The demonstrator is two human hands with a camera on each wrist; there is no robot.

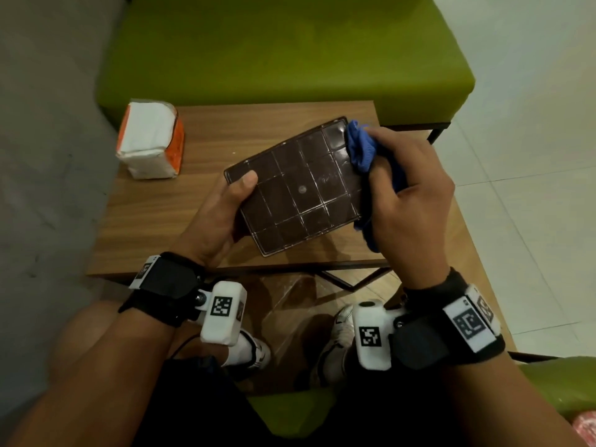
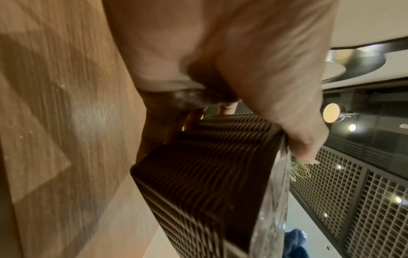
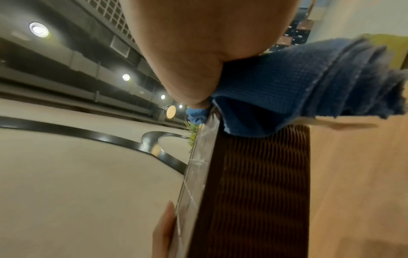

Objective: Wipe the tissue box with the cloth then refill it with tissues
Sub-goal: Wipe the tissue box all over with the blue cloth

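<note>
A dark brown tissue box [image 1: 296, 185] with a gridded glossy face and ribbed sides [image 2: 198, 174] [image 3: 253, 183] is held just above the wooden table [image 1: 154, 221]. My left hand [image 1: 225, 208] grips its near-left end, thumb on the top face. My right hand [image 1: 403, 188] holds a bunched blue cloth [image 1: 359, 146] [image 3: 287, 83] against the box's far-right corner and right edge. A wrapped pack of white tissues [image 1: 150, 140] with orange sides stands at the table's far left.
A green bench [image 1: 290, 53] runs behind the table. Pale tiled floor [image 1: 532, 156] lies to the right, grey floor to the left. My knees and shoes show below the table's near edge, above another green seat [image 1: 290, 411].
</note>
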